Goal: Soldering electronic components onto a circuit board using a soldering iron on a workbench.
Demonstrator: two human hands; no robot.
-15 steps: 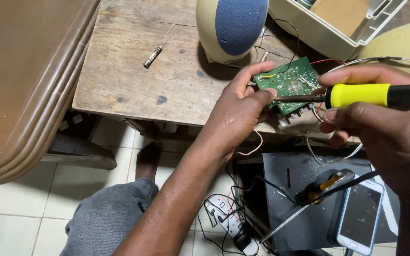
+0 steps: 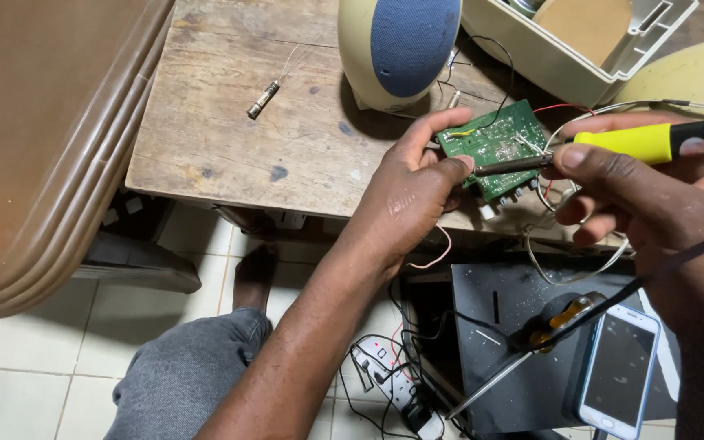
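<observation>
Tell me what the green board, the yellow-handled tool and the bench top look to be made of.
Green circuit board: likely rigid laminate, glossy green coating, silvery solder spots. Yellow-handled soldering iron: smooth yellow plastic grip, dull metal shaft. Wooden bench top: bare, worn timber, with visible grain, stains and a crack.

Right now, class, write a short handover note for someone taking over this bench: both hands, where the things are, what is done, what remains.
Left hand: grips the green circuit board over the wooden table's edge.
Right hand: holds the yellow-handled soldering iron, tip on the board.
Nearby: speaker and small fuse on the table; screwdriver and phone on the black box below.
Done: board is out, wires attached.
Left: joint quality cannot be judged from here.
</observation>
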